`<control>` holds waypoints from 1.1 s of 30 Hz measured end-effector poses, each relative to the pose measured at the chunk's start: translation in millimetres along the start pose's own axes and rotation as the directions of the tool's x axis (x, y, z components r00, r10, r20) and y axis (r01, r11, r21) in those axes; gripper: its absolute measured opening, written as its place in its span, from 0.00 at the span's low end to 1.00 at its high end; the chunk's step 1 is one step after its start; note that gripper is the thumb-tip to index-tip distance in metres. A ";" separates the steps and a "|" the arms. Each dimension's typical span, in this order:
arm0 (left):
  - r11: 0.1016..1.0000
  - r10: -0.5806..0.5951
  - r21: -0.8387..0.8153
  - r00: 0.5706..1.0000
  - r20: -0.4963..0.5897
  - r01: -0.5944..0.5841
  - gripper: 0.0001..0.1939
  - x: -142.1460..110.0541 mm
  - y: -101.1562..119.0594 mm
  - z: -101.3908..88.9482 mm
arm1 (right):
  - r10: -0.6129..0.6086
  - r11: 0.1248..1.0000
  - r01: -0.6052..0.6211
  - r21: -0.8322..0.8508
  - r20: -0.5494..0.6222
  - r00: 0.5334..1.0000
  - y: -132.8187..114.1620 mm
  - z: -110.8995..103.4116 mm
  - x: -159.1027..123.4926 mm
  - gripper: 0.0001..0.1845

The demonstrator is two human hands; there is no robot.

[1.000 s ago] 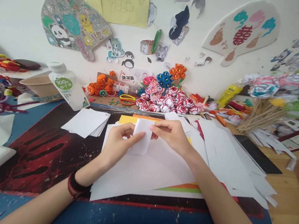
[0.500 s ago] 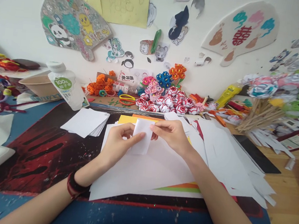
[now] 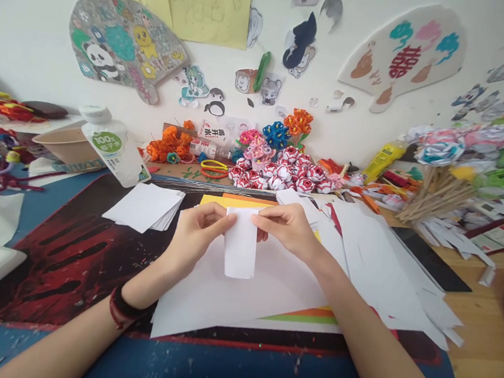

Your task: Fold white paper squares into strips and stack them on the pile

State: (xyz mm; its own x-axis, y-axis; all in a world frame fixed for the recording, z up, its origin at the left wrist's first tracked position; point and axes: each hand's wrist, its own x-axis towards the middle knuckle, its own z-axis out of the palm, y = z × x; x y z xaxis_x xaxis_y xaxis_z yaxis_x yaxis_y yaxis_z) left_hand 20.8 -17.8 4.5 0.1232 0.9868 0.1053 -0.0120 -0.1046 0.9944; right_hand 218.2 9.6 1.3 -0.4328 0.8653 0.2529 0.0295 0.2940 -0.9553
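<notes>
A narrow white piece of paper, apparently folded, hangs upright between my hands above the large white sheets. My left hand pinches its upper left edge between thumb and fingers. At the upper right edge, my right hand pinches it too, with the thumb in front and the fingertips partly hidden behind. A dark red band circles my left wrist. To the left of my hands lies a stack of small white paper pieces.
Red-and-white flowers crowd the back edge, near yellow-handled scissors. A white bottle leans at back left. More white sheets and a black flat slab lie right. Flowers on sticks stand at far right.
My left hand has shifted from the paper's middle to its upper left edge. The paper now hangs straighter, facing me, with its lower end further down.
</notes>
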 end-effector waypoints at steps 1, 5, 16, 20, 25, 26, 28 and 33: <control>1.000 -0.002 -0.003 1.000 0.003 0.002 0.12 0.0 0.1 -0.3 | 0.000 1.000 0.000 0.004 0.003 1.000 0.3 -0.2 0.0 0.15; 0.999 0.022 0.026 1.000 0.014 -0.023 0.11 0.7 0.1 -1.8 | -0.003 1.000 0.003 0.019 0.011 1.000 0.4 -1.3 0.0 0.15; 0.991 0.110 0.077 0.994 -0.010 -0.109 0.14 1.6 -2.8 -3.1 | 0.007 1.000 -0.008 0.013 0.049 0.999 -1.8 -0.2 -0.1 0.17; 0.990 0.093 0.104 0.995 0.035 -0.096 0.17 1.7 -1.0 -3.7 | -0.010 1.000 0.010 -0.009 0.034 0.999 -3.5 -1.3 -0.5 0.17; 0.976 0.114 0.180 0.991 0.072 -0.125 0.19 0.7 -2.0 -4.2 | 0.000 1.000 0.000 -0.016 0.036 0.999 -3.0 -2.1 -0.2 0.18; 0.973 0.125 0.188 0.990 0.072 -0.136 0.19 0.7 -2.4 -4.1 | 0.001 1.000 0.000 -0.015 0.034 0.999 -2.7 -2.0 -0.1 0.18; 0.971 0.131 0.193 0.989 0.075 -0.143 0.19 0.8 -2.9 -3.8 | -0.003 1.000 0.003 -0.014 0.020 1.000 -2.5 -1.9 0.2 0.17; 0.951 0.130 0.259 0.980 0.152 -0.167 0.21 0.6 -3.5 -4.5 | -0.013 1.000 0.013 -0.006 -0.027 1.000 -2.7 -2.4 0.2 0.16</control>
State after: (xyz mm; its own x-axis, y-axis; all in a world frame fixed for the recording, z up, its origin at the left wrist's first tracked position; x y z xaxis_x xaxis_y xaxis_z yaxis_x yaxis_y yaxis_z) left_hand 16.4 -16.3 1.1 0.2700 0.9344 0.2326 0.2249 -0.2961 0.9283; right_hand 220.2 9.9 4.3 -0.4087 0.8720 0.2694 0.0293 0.3075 -0.9511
